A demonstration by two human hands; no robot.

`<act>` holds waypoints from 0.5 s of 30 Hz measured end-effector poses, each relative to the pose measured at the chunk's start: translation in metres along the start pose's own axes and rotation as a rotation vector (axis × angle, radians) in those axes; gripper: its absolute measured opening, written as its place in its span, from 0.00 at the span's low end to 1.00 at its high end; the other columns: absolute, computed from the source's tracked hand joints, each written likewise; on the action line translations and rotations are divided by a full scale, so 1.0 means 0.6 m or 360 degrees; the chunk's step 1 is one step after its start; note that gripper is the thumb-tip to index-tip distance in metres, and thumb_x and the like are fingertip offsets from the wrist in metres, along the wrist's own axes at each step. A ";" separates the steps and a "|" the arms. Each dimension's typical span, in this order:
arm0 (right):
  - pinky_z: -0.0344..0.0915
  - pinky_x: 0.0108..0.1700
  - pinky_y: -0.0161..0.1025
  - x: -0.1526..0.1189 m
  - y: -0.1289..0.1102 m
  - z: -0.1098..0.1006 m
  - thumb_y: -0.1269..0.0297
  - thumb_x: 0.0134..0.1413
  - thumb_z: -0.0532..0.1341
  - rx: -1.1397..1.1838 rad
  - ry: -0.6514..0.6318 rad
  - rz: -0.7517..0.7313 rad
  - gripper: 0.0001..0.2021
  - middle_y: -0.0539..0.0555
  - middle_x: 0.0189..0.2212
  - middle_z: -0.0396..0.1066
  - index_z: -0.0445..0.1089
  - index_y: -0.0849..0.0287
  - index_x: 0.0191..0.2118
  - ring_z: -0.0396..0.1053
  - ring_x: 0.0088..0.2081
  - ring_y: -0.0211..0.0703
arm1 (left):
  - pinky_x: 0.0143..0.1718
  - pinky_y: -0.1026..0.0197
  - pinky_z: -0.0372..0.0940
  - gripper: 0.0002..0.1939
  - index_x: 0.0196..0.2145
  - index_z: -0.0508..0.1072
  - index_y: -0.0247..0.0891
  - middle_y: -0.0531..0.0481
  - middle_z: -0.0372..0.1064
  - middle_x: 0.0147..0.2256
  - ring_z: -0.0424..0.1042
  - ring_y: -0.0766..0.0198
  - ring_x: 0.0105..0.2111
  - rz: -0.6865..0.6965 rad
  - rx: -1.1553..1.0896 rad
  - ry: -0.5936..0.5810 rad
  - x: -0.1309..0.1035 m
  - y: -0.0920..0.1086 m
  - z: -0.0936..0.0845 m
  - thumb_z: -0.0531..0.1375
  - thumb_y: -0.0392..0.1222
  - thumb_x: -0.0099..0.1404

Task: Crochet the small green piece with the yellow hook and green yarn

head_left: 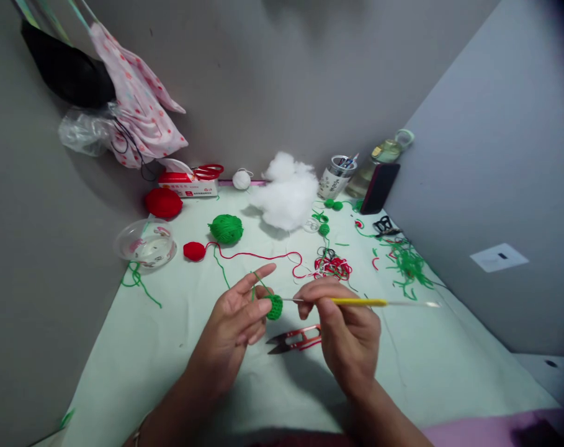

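Observation:
My left hand (237,310) pinches a small green crochet piece (275,307) between thumb and fingers, its index finger stretched out with green yarn looped over it. In my right hand (344,329) is a crochet hook (360,302) with a yellow grip, held like a pen. The hook's thin metal tip points left and meets the crochet piece; whether it is through a stitch is too small to tell. From the raised finger the yarn runs back toward a green yarn ball (226,230). Red thread snips (295,339) lie beneath, partly hidden by my right hand.
White stuffing (286,192) sits at the back, beside a pen tin (337,177) and a leaning phone (380,188). A clear plastic bowl (146,244) and red yarn ball (164,203) stand left. Green yarn scraps (408,264) and tangled red yarn (332,267) lie right.

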State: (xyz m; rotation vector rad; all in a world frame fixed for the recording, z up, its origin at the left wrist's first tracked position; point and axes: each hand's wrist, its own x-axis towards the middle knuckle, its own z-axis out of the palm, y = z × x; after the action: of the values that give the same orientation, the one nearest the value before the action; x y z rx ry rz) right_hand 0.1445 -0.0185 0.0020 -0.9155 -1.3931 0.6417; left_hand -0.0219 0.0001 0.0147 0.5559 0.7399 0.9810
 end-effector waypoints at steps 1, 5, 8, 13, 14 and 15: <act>0.72 0.36 0.40 0.004 -0.001 0.002 0.69 0.72 0.58 0.0102 -0.0006 0.0074 0.11 0.52 0.33 0.78 0.79 0.52 0.42 0.73 0.34 0.41 | 0.19 0.71 0.49 0.28 0.57 0.79 0.38 0.56 0.68 0.34 0.45 0.83 0.17 0.0024 0.0029 -0.0010 -0.001 -0.001 0.000 0.74 0.39 0.58; 0.74 0.40 0.40 0.003 -0.001 0.012 0.72 0.69 0.61 -0.0026 -0.0090 0.0014 0.10 0.53 0.36 0.80 0.80 0.53 0.43 0.76 0.39 0.42 | 0.21 0.70 0.54 0.30 0.59 0.78 0.40 0.54 0.69 0.34 0.57 0.77 0.22 0.0172 0.0201 0.0070 -0.003 -0.012 0.002 0.74 0.40 0.60; 0.75 0.40 0.40 -0.012 -0.001 0.013 0.77 0.66 0.62 -0.0440 -0.0149 -0.0266 0.15 0.55 0.40 0.80 0.80 0.52 0.50 0.77 0.40 0.43 | 0.23 0.71 0.55 0.32 0.59 0.77 0.40 0.56 0.67 0.32 0.58 0.75 0.23 0.0248 0.0212 0.0148 -0.002 -0.019 0.003 0.76 0.42 0.58; 0.74 0.41 0.42 -0.017 -0.002 0.003 0.78 0.66 0.62 -0.0523 -0.0105 -0.0336 0.17 0.55 0.41 0.80 0.79 0.51 0.53 0.76 0.41 0.44 | 0.21 0.71 0.52 0.24 0.53 0.82 0.37 0.61 0.59 0.26 0.43 0.81 0.17 -0.0114 -0.0143 -0.0005 0.002 -0.012 0.004 0.75 0.41 0.59; 0.74 0.40 0.41 -0.013 -0.002 0.001 0.76 0.67 0.61 -0.0345 -0.0049 -0.0210 0.15 0.54 0.38 0.80 0.79 0.51 0.50 0.75 0.38 0.43 | 0.21 0.72 0.52 0.22 0.51 0.83 0.36 0.61 0.60 0.26 0.42 0.81 0.17 -0.0150 -0.0189 -0.0014 0.003 -0.009 0.004 0.75 0.40 0.59; 0.73 0.39 0.41 -0.008 -0.003 0.001 0.74 0.69 0.60 -0.0156 -0.0002 -0.0077 0.14 0.52 0.36 0.79 0.80 0.51 0.48 0.74 0.36 0.41 | 0.21 0.72 0.51 0.21 0.50 0.84 0.37 0.60 0.61 0.27 0.41 0.82 0.18 -0.0147 -0.0212 -0.0009 0.003 -0.007 0.005 0.75 0.39 0.59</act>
State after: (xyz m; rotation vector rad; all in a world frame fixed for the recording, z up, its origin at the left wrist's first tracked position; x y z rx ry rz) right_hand 0.1433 -0.0235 0.0006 -0.9557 -1.4538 0.5413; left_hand -0.0169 -0.0004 0.0131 0.4050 0.6840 0.9350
